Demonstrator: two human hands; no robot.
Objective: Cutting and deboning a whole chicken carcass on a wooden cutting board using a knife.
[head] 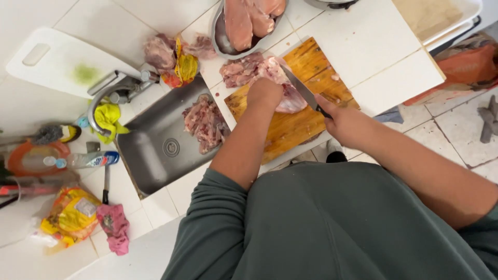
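The left hand [264, 93] is pressing down, clamped on the raw chicken piece [290, 99] — just beyond its knuckles. The right hand [346, 120] is gripping the knife [303, 92], closed around its handle — blade touching the meat beside the left hand.

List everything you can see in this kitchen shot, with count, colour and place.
Board: one, wooden, right of sink.
Meat: one pink piece, on board.
Knife: one, dark, against meat.
Sink: one, steel, holds meat scraps.
Bowl: one, metal, pink fillets inside, top.
White board: one, upper left.
Tap: one, steel, beside sink.
Pink cloth: one, lower left.
Left hand: on meat.
Right hand: grips knife.
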